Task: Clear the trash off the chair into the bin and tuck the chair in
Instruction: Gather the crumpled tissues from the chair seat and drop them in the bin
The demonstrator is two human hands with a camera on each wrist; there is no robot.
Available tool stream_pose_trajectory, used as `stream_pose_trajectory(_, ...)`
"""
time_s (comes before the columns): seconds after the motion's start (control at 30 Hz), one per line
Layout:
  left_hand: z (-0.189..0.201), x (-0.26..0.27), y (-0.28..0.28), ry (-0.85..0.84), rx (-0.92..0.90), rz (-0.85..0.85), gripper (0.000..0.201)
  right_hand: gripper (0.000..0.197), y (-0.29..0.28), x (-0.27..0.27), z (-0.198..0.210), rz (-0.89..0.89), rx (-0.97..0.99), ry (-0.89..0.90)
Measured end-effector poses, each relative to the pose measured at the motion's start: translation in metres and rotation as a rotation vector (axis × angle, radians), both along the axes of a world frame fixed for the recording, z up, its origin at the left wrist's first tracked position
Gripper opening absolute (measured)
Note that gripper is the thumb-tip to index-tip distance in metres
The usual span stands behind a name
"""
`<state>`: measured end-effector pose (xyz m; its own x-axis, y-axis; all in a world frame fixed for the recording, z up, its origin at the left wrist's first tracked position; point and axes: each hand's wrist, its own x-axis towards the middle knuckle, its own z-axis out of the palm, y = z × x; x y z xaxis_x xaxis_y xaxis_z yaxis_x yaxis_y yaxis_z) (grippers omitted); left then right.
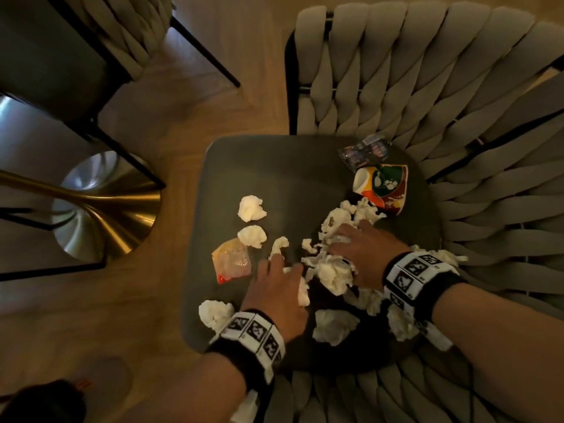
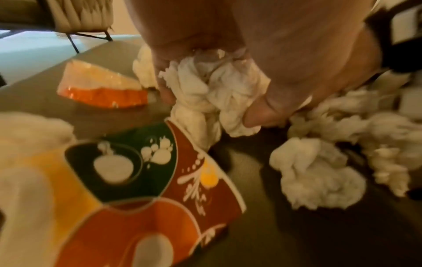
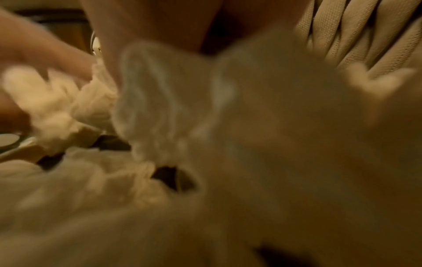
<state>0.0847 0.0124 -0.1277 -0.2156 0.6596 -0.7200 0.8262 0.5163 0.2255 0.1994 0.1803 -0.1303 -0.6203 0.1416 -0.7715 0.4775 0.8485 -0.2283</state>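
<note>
The chair (image 1: pixel 412 71) has a dark seat (image 1: pixel 274 172) and a woven beige back. Several crumpled white tissues (image 1: pixel 251 208) litter the seat. With them lie a crushed coloured paper cup (image 1: pixel 383 187), a blue wrapper (image 1: pixel 364 152) and an orange-edged clear packet (image 1: pixel 232 261). My left hand (image 1: pixel 282 270) grips a tissue wad (image 2: pixel 205 90) between thumb (image 2: pixel 258 112) and fingers. The cup (image 2: pixel 137 180) looms large in the left wrist view. My right hand (image 1: pixel 360 248) digs its curled fingers into the tissue pile (image 1: pixel 332 270). The right wrist view is blurred and filled with tissue (image 3: pixel 160 108).
A gold pedestal table base (image 1: pixel 106 209) stands on the wooden floor to the left. A second woven chair (image 1: pixel 91 41) is at top left, its black legs reaching toward the seat. A grey shoe (image 1: pixel 106 389) shows at bottom left. No bin is in view.
</note>
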Motion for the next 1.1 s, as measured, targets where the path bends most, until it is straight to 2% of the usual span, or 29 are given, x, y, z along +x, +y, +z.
stream_pose_trajectory(0.1,-0.027,0.009,-0.005,-0.003,0.014,0.002,0.068,0.072,-0.002,0.000,-0.005,0.021,0.018,0.000)
stream_pose_trajectory(0.27,-0.046,0.010,0.008,-0.035,0.031,0.055,0.056,0.068,-0.006,0.005,-0.010,0.029,0.033,0.013)
stream_pose_trajectory(0.33,-0.043,0.003,0.019,-0.030,0.114,0.077,0.053,0.069,-0.005,0.006,-0.011,0.024,0.031,0.019)
stream_pose_trajectory(0.5,0.000,-0.035,0.043,0.037,0.387,0.385,0.038,0.072,0.004,0.005,-0.009,0.020,0.021,-0.001)
stream_pose_trajectory(0.53,0.005,-0.045,0.046,0.041,0.380,0.441,0.036,0.073,0.004,0.006,-0.008,0.021,0.020,-0.006)
stream_pose_trajectory(0.63,0.004,-0.065,0.060,0.059,0.192,0.529,0.040,0.073,0.004,0.005,-0.009,0.034,0.022,-0.005)
stream_pose_trajectory(0.77,-0.013,-0.068,0.072,0.110,0.031,0.463,0.057,0.073,0.004,0.003,-0.012,0.039,0.012,-0.016)
stream_pose_trajectory(0.87,-0.020,-0.063,0.078,0.174,-0.067,0.342,0.060,0.073,0.003,0.001,-0.012,0.031,-0.001,-0.029)
stream_pose_trajectory(0.97,-0.018,-0.062,0.081,0.150,-0.054,0.350,0.054,0.071,0.001,-0.003,-0.007,-0.009,-0.027,-0.011)
stream_pose_trajectory(1.1,-0.007,-0.061,0.073,0.056,0.130,0.413,0.024,0.064,0.000,-0.001,0.011,-0.073,-0.020,0.065)
